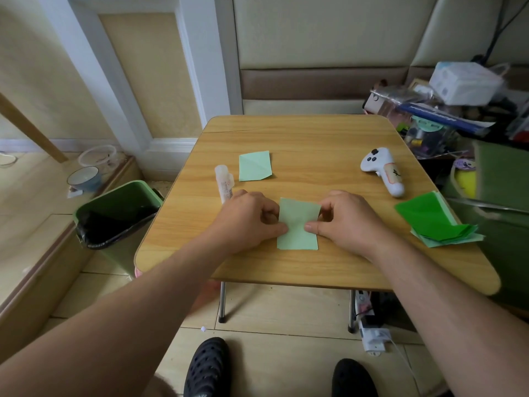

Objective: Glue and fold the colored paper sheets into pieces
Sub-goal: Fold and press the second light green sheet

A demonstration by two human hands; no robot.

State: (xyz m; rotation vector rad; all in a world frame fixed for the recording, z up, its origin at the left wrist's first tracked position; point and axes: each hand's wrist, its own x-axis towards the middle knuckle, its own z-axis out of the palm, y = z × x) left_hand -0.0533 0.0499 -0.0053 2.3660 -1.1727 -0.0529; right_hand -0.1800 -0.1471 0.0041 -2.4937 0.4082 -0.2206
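A light green folded paper (298, 224) lies near the front middle of the wooden table (315, 144). My left hand (246, 219) pinches its left edge, thumb on top and fingers curled. My right hand (343, 220) pinches its right edge the same way. A second folded light green piece (254, 166) lies farther back. A white glue stick (224, 179) lies on its side left of that piece, just beyond my left hand. A stack of dark and light green sheets (435, 222) sits at the table's right edge.
A white handheld controller (385, 173) lies at the back right of the table. A green waste bin (114, 213) with a black liner stands left of the table. Cluttered boxes and bags (458, 104) crowd the right side. A power strip (369, 330) lies under the table.
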